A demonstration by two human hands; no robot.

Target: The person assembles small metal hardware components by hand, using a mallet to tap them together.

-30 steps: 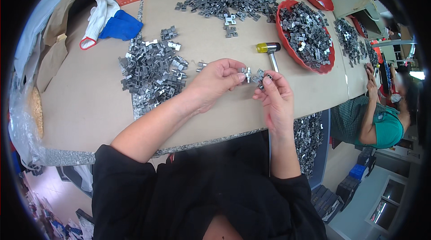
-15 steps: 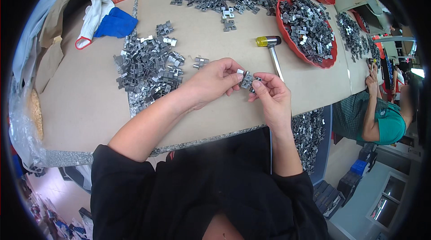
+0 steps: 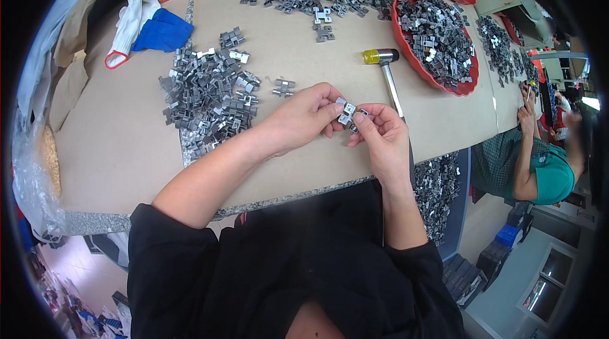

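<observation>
1. Locate the workpiece. The small metal pieces [image 3: 346, 114] are between the two hands, above the bare front part of the tabletop [image 3: 317, 164].
2. Check the left grip. The left hand [image 3: 311, 114] has its thumb and forefinger closed on the left end of the pieces; the other fingers curl beneath.
3. Check the right grip. The right hand [image 3: 384, 136] pinches the right end between thumb and forefinger. Part of the metal is hidden by the fingertips.
4. Verify the fit by eye. The pieces meet between the hands, but whether they are interlocked cannot be told. Turn the mating edges toward the eyes before applying pressure.
5. Align first, then press. Metal this small is likely to skew if one side is pushed harder; even, straight pressure from both thumbs is advisable.
6. Protect the skin. The fingers are bare and stamped edges may be sharp; place the pads on flat faces, not on corners.
7. Observe clearance. The mallet [image 3: 388, 79] lies with its handle running alongside the right hand; move that wrist with care.
8. Control stray parts. A separate metal part [image 3: 283, 87] lies just beyond the left wrist, near the left-hand pile [image 3: 209, 101]. Avoid sweeping the forearm across either one.
</observation>
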